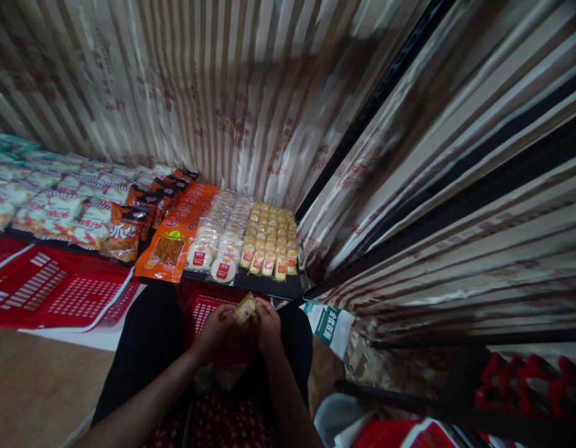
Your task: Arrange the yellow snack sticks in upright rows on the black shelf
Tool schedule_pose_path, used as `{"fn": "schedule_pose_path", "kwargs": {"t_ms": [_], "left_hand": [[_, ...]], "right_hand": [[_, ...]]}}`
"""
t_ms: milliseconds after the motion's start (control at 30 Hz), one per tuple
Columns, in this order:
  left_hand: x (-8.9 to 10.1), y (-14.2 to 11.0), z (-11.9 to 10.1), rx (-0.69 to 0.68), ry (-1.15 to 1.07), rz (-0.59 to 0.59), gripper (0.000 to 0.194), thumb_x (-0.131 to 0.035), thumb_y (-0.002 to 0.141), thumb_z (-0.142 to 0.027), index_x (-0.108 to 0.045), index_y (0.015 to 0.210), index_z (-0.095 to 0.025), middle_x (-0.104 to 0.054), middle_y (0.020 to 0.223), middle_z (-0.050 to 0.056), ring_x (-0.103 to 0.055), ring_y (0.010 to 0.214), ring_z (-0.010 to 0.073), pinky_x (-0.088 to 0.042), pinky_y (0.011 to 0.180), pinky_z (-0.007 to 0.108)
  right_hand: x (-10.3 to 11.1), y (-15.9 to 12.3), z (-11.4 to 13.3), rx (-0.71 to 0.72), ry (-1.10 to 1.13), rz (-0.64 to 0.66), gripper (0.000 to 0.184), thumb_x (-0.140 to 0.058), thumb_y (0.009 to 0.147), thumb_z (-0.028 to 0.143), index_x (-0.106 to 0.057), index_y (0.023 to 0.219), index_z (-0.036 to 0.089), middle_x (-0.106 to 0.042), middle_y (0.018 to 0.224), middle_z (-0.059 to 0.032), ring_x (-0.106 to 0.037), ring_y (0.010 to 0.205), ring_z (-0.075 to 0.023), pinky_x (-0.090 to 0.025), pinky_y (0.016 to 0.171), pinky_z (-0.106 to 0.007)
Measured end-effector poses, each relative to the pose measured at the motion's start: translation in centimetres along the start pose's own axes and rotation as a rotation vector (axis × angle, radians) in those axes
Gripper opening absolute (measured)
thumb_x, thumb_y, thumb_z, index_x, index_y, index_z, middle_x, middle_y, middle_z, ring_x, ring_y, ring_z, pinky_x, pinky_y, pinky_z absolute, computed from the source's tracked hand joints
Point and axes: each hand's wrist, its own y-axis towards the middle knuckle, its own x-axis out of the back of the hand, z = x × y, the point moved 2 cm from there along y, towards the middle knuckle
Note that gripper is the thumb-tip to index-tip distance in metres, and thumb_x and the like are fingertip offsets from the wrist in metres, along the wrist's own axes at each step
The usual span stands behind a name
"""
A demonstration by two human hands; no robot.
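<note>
In front of my lap, a small yellow wrapped snack (245, 309) is held up between both hands. My left hand (218, 326) grips it from the left with closed fingers. From the right, my right hand (268, 323) pinches its other side. Just beyond, on a black shelf (250, 283), stand rows of similar small yellow wrapped snacks (269, 242). Left of these are rows of round white crackers (225, 264) in clear wrappers, then flat orange bags of stick snacks (169, 249). Below my hands a red basket (206, 305) shows between my knees, its inside mostly hidden.
White chip bags (49, 214) and orange-black snack bags (124, 230) fill the shelf's left side. A red basket (82, 289) lies at left. Striped curtain (250, 93) hangs behind; a black pole (362, 118) slants at right. A green-white bag (329, 326) is on the floor.
</note>
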Motion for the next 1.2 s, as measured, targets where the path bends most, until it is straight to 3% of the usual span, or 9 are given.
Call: {"fn": "schedule_pose_path", "kwargs": {"t_ms": [267, 400, 667, 833, 1033, 1200], "left_hand": [[-0.7, -0.2, -0.9, -0.012, 0.001, -0.02, 0.034, -0.064, 0.057, -0.033, -0.057, 0.084, -0.014, -0.062, 0.069, 0.0, -0.058, 0.062, 0.0138, -0.045, 0.06, 0.027], [-1.2, -0.2, -1.3, -0.087, 0.036, -0.055, 0.029, -0.064, 0.058, -0.032, -0.054, 0.079, -0.016, -0.058, 0.063, -0.002, -0.056, 0.06, 0.0125, -0.046, 0.06, 0.025], [-1.7, -1.4, -3.1, -0.472, 0.516, -0.212, 0.012, -0.052, 0.07, -0.021, -0.054, 0.082, -0.019, -0.057, 0.084, 0.003, -0.056, 0.081, 0.017, -0.048, 0.071, 0.031], [-2.2, -1.9, -3.2, -0.63, 0.768, -0.225, 0.011, -0.05, 0.077, -0.023, -0.054, 0.087, -0.02, -0.057, 0.09, 0.004, -0.054, 0.086, 0.0184, -0.047, 0.076, 0.033], [-2.9, -2.2, -2.3, -0.752, 0.96, -0.274, 0.017, -0.044, 0.083, -0.023, -0.057, 0.093, -0.019, -0.055, 0.102, 0.008, -0.052, 0.094, 0.0203, -0.047, 0.082, 0.035], [-2.9, -2.3, -1.7, -0.772, 1.032, -0.266, 0.021, -0.041, 0.084, -0.021, -0.058, 0.097, -0.018, -0.055, 0.104, 0.01, -0.052, 0.095, 0.0216, -0.047, 0.083, 0.037]], "right_hand": [[-0.1, -0.2, 0.9, 0.009, -0.015, 0.019, 0.032, -0.073, 0.056, 0.039, -0.066, 0.08, 0.018, -0.061, 0.055, 0.0027, -0.047, 0.043, -0.0074, -0.037, 0.043, -0.02], [-0.5, -0.4, 1.5, 0.012, 0.005, -0.002, 0.029, -0.072, 0.058, 0.038, -0.065, 0.08, 0.02, -0.061, 0.055, 0.0038, -0.049, 0.044, -0.0072, -0.04, 0.044, -0.019], [-1.7, -1.7, 2.7, 0.017, 0.048, 0.014, 0.04, -0.07, 0.061, 0.045, -0.061, 0.09, 0.019, -0.069, 0.082, -0.0041, -0.063, 0.071, -0.014, -0.049, 0.063, -0.024], [-2.2, -2.9, 3.4, 0.034, 0.023, 0.095, 0.04, -0.062, 0.068, 0.051, -0.061, 0.092, 0.02, -0.068, 0.093, -0.0064, -0.063, 0.088, -0.0183, -0.049, 0.075, -0.028], [-2.6, -3.9, 3.7, 0.087, 0.041, 0.249, 0.031, -0.063, 0.072, 0.043, -0.058, 0.093, 0.021, -0.066, 0.093, -0.0036, -0.062, 0.086, -0.0177, -0.049, 0.075, -0.028], [-2.7, -3.9, 3.4, 0.074, 0.038, 0.257, 0.033, -0.068, 0.068, 0.038, -0.058, 0.094, 0.02, -0.066, 0.094, -0.0043, -0.063, 0.084, -0.0183, -0.05, 0.072, -0.028]]}}
